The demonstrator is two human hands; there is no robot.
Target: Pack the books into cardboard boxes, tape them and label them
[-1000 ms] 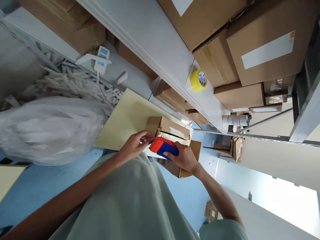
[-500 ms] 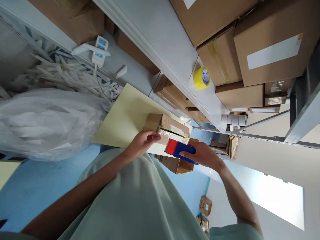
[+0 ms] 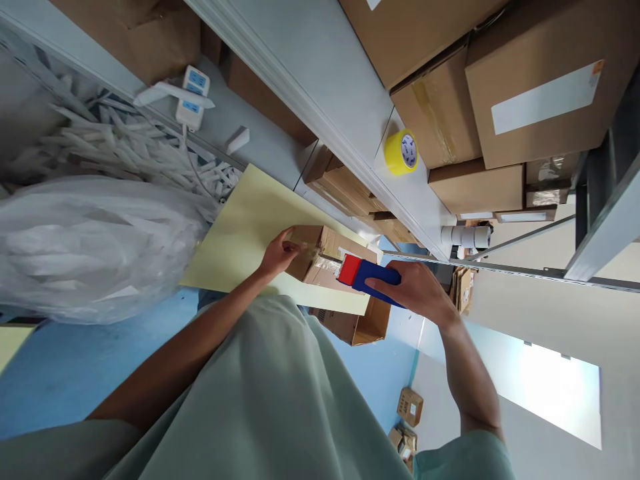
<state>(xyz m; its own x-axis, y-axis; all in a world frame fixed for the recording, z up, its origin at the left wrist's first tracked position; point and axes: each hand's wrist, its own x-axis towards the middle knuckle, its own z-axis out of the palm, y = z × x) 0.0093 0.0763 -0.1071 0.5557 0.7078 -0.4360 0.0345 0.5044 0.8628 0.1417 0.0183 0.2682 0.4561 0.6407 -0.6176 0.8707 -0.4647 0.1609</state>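
A small cardboard box (image 3: 334, 250) with shiny clear tape along its seam lies on a pale yellow board (image 3: 240, 227). At the box's near-left end is my left hand (image 3: 281, 255), its fingers curled round the corner. Whether a tape end is also under those fingers, I cannot tell. My right hand (image 3: 413, 287) grips a blue and red tape dispenser (image 3: 375, 277). The dispenser's red head is over the taped side of the box, and its blue body points back into my palm.
A yellow tape roll (image 3: 401, 152) stands on the grey shelf (image 3: 320, 73), beside large cartons (image 3: 540, 100). A power strip (image 3: 193, 97) lies on the lower surface. To the left sits a plastic bag (image 3: 100, 247) of white pieces. An open carton (image 3: 373, 323) is below the board.
My left hand has moved up and left, from a pinch beside the box onto its end. The dispenser in my right hand has risen slightly and shifted right.
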